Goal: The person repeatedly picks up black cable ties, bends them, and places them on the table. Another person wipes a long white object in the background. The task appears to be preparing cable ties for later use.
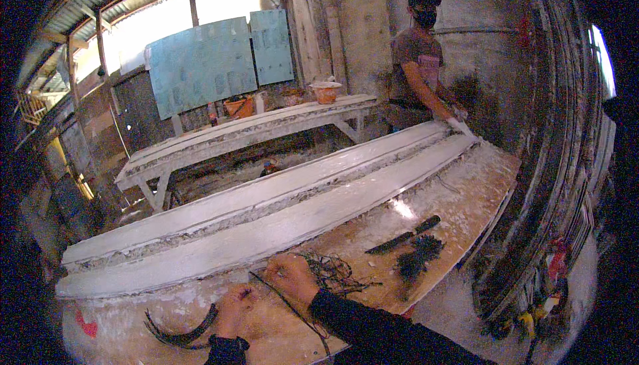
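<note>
My left hand (238,304) is closed above the near edge of the wooden board; what its fingers hold, if anything, is too small to make out. Just to its right, my right hand (293,277) is curled with its fingers at the upper end of a thin dark strip (293,308). That strip slants down toward the board's near edge. Several curved dark strips (183,337) lie left of my left wrist. Beside my right hand is a tangle of thin dark strands (336,273). Two long white plaster-like lengths (253,238) stretch across beyond both hands.
A knife (403,235) and a dark bristly tuft (421,256) lie on the board (486,172) at right. Another person (419,65) reaches to the far end of the white lengths. Behind stands a long bench (253,122) with an orange bucket (325,92).
</note>
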`<state>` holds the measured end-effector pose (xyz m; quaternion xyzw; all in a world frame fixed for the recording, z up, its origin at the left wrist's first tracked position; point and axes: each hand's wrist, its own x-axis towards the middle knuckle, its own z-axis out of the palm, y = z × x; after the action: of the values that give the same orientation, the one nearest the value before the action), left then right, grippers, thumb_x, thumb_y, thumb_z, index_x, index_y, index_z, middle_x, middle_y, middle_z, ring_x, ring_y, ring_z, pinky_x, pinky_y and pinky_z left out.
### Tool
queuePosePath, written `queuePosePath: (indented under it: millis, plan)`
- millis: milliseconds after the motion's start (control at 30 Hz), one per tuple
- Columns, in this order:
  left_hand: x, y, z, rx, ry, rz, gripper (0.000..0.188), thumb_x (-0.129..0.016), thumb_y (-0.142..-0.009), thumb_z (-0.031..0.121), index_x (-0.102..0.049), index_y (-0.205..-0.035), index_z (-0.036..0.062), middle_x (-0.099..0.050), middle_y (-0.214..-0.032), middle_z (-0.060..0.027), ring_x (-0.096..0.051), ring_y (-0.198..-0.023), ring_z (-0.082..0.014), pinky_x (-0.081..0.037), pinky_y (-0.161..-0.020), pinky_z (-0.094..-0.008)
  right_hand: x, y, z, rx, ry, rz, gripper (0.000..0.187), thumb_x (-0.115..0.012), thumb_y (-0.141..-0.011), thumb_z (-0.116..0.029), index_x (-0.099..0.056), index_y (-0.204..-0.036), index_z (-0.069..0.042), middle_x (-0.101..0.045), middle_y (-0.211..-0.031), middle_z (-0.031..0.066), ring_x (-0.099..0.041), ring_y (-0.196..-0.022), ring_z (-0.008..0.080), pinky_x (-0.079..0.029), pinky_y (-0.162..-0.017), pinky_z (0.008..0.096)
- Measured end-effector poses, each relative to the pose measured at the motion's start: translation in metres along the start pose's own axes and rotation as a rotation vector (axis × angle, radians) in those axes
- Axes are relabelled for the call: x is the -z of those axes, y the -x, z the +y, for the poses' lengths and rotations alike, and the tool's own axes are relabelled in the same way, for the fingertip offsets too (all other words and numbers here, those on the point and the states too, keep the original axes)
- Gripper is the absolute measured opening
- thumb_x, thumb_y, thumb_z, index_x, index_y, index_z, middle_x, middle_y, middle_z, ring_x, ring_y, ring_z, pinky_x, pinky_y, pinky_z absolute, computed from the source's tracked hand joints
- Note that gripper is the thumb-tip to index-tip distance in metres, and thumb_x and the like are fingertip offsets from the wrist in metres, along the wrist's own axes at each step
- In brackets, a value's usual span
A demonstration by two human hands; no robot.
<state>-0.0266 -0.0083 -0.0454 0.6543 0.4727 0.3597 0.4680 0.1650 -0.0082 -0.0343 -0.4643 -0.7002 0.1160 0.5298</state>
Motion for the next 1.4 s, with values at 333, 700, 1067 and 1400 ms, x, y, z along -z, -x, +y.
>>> queuePosePath:
  millis: [333,700,1067,1400]
  plan:
    - [-0.024,0.022,0.02,-0.272,0.103,-0.28,0.018,-0.06,-0.081,0.021,-0.053,-0.073,0.0051,-0.049,-0.068,0.0028,-0.044,-0.064,-0.0073,-0.039,-0.06,-0.022,0.003,-0.001,-0.004,-0.216,-0.038,0.074,0.011,-0.056,-0.07,-0.005,-0.059,-0.079,-0.008,-0.06,-0.071,0.0085,-0.06,-0.066,0.0224,-0.047,-0.062,0.032]
    - [0.009,0.005,0.009,-0.086,0.338,0.015,0.014,-0.06,-0.081,0.02,-0.056,-0.075,0.0082,-0.049,-0.066,0.006,-0.04,-0.062,-0.0039,-0.033,-0.054,-0.0196,-0.008,0.002,0.0,-0.21,0.02,-0.006,0.015,-0.06,-0.075,-0.014,-0.062,-0.09,-0.011,-0.059,-0.08,0.0113,-0.058,-0.073,0.0271,-0.047,-0.067,0.0348]
    - [0.026,-0.001,0.007,-0.127,0.13,0.429,0.007,-0.056,-0.079,0.013,-0.061,-0.078,0.0078,-0.051,-0.063,0.0045,-0.038,-0.053,-0.006,-0.031,-0.048,-0.0214,0.002,0.003,-0.019,0.13,0.145,-0.126,0.009,-0.063,-0.074,-0.022,-0.065,-0.076,-0.014,-0.056,-0.074,0.0074,-0.055,-0.073,0.0261,-0.044,-0.066,0.0368]
    - [0.035,-0.011,-0.006,-0.185,0.226,0.416,0.01,-0.056,-0.08,0.014,-0.053,-0.072,0.0087,-0.043,-0.058,0.004,-0.036,-0.052,-0.006,-0.03,-0.047,-0.0218,-0.008,0.009,-0.014,0.321,0.315,-0.356,0.009,-0.059,-0.075,-0.025,-0.061,-0.079,-0.017,-0.055,-0.081,0.0042,-0.051,-0.089,0.0244,-0.036,-0.08,0.0415]
